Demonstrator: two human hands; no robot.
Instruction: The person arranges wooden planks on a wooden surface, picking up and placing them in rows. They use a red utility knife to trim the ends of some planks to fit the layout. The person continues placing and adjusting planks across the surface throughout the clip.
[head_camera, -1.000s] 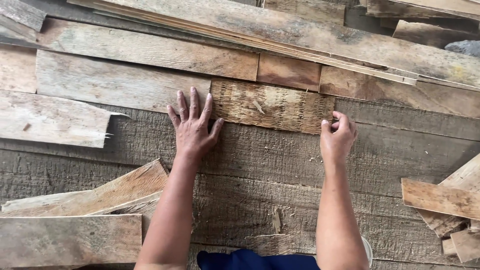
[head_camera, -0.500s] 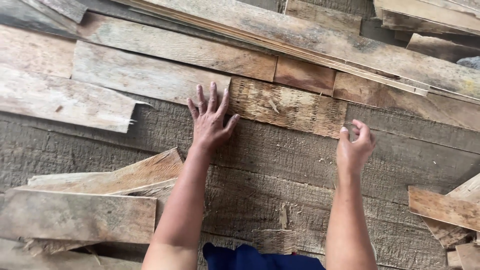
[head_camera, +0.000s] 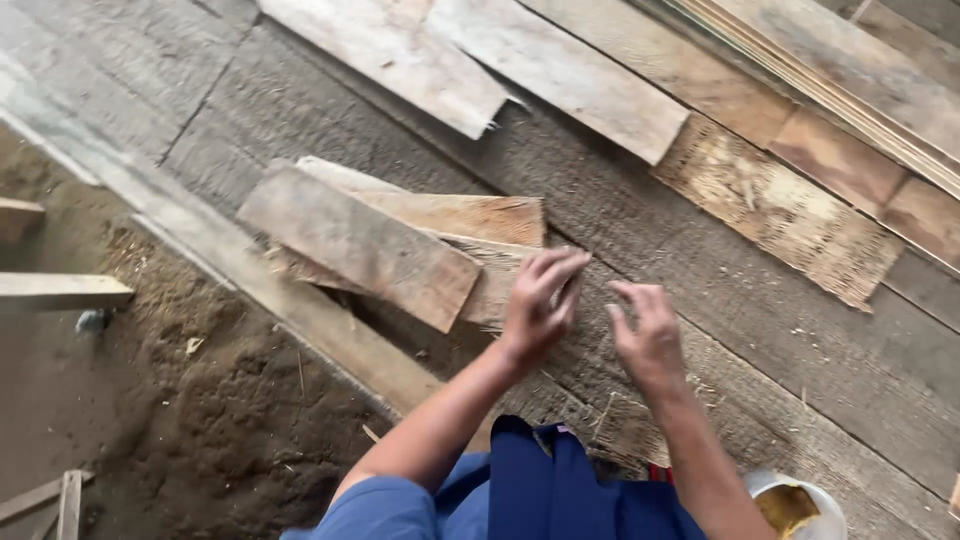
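No package, label or sign shows anywhere in the head view; everything here is bare, weathered wood. A small stack of short boards (head_camera: 400, 245) lies just left of centre on the rough grey plank floor (head_camera: 700, 290), the top board grey-brown and slanting down to the right, with paler, orange-tinted boards fanned out beneath it. The left hand (head_camera: 540, 300) hovers at the right end of this stack, fingers loosely curled and pointing up and to the right, grasping nothing; whether its fingertips touch the lowest board cannot be told. The right hand (head_camera: 648, 335) is just beside it, close but apart, palm down over the floor, fingers half bent and released, holding nothing. Both forearms rise from the bottom edge, above blue clothing (head_camera: 540, 490). Farther up and to the right, a rough, pale, fibrous board (head_camera: 780, 210) lies flat on the floor, well apart from both hands, end to end with a long smoother grey plank (head_camera: 560, 70). A splintered pale plank (head_camera: 400, 60) lies beside that at the top. To the left the floor ends at a long edge board, and beyond it is loose brown earth (head_camera: 200, 400). A white bucket rim (head_camera: 800, 500) shows at the lower right.
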